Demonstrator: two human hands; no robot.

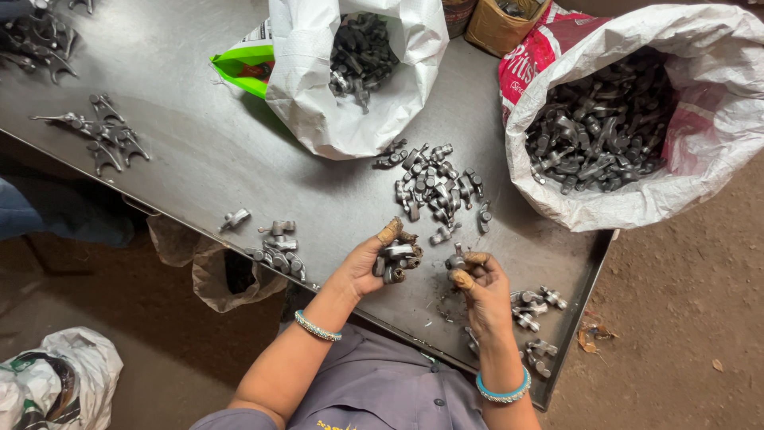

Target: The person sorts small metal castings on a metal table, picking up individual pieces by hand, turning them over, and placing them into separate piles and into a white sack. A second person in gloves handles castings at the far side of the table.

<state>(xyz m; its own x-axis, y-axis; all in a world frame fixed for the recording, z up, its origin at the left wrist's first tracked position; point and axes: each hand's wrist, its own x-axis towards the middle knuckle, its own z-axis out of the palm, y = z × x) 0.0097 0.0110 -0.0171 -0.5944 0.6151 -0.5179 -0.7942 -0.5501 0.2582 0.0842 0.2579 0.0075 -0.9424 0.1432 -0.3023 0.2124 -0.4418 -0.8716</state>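
My left hand grips several small metal parts; right hand pinches one metal part w/ thumb & fingers, just below the loose pile on the steel table.
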